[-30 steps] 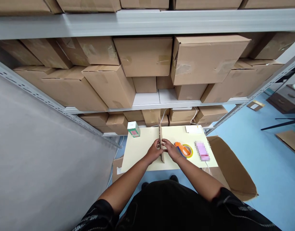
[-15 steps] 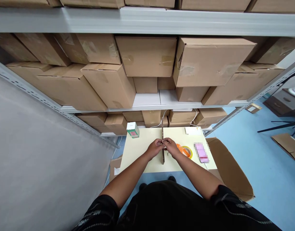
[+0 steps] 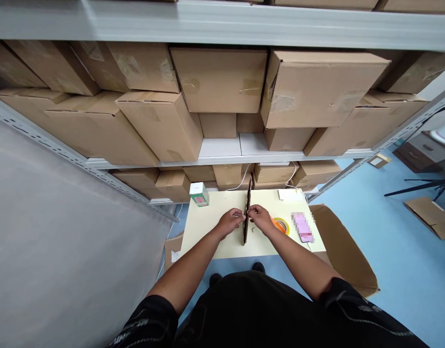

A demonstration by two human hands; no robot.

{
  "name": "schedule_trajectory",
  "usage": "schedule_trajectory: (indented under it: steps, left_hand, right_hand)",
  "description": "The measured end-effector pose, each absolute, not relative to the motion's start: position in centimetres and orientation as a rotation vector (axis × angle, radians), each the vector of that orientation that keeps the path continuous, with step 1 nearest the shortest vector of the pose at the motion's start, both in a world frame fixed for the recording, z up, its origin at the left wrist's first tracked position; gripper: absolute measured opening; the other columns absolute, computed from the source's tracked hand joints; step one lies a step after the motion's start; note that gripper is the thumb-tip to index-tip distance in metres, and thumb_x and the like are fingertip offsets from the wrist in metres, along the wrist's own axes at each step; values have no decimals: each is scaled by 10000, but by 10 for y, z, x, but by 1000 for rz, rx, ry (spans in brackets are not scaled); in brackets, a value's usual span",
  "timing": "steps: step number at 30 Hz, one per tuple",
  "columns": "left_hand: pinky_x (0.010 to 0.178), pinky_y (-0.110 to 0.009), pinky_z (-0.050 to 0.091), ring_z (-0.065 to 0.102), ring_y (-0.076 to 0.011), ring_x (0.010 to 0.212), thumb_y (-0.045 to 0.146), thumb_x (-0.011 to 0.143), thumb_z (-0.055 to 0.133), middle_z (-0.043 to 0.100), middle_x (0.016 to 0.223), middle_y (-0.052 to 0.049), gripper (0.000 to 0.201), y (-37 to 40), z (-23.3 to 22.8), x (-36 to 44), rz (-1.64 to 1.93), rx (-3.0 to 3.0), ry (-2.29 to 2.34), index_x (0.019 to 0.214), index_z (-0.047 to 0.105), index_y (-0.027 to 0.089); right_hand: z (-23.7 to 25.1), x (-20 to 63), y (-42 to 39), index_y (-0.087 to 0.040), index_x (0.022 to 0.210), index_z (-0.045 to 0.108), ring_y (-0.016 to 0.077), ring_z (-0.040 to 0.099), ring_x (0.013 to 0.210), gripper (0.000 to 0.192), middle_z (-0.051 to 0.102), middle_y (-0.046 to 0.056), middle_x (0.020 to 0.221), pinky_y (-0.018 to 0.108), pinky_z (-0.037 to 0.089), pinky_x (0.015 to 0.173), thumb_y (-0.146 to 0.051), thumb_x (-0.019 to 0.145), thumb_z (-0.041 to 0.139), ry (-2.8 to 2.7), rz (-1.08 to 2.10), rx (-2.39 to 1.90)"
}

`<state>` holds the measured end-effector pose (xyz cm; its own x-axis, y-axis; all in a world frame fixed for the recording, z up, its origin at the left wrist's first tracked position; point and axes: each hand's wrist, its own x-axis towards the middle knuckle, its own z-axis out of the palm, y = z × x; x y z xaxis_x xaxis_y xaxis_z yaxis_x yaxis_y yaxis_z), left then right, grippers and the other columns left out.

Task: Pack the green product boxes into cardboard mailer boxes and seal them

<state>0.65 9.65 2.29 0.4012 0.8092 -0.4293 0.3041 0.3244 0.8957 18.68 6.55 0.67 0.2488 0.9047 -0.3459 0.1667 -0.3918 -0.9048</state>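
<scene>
Upright cardboard panel (image 3: pixel 245 232), centre of table (image 3: pixel 200 229), twelve to six o'clock
Left hand (image 3: pixel 229 223) at nine, right hand (image 3: pixel 260 219) at three, both narrowly curled, grip unclear; even pressure should keep it steady.

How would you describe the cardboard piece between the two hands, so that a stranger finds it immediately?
In front of the grey rack is a pale yellow table. Near its middle, the cardboard piece is between the left hand and the right hand. Unlike the bulky boxes behind, it is thin, seen nearly edge-on.
</scene>
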Motion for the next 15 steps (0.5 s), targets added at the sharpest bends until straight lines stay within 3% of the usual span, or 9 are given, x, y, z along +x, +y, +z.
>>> schedule_trajectory:
  steps: [4, 9, 15]
  left_hand:
    - [843, -326, 577, 709, -204, 973, 350, 810, 759, 707, 1204, -94, 393, 97, 27, 9, 479, 1459, 1298, 1157, 647, 204]
    - [898, -338, 539, 721, -229, 979, 224, 797, 710, 711, 1257, -100, 462, 99, 39, 18, 441, 1752, 1392, 1254, 637, 214]
    - [973, -389, 497, 676, -312, 1143, 299, 839, 692, 694, 1307, -135, 570, 95, 53, 38, 306, 2006, 1383, 1392, 577, 224]
  right_hand:
    - [13, 191, 65, -237, 1022, 688, 179, 681, 845, 286, 734, -1, 966, 321, 572, 802, -346, 762, 641, -1112, 1072, -1851]
    - [28, 193, 66, -262, 1329, 584, 172, 681, 822, 587, 730, 9, 1062, 306, 545, 798, -265, 748, 673, -1162, 981, -1940]
    - [38, 194, 69, -285, 1257, 660, 190, 703, 882, 510, 748, 3, 1148, 311, 544, 833, -173, 764, 594, -1312, 977, -1885]
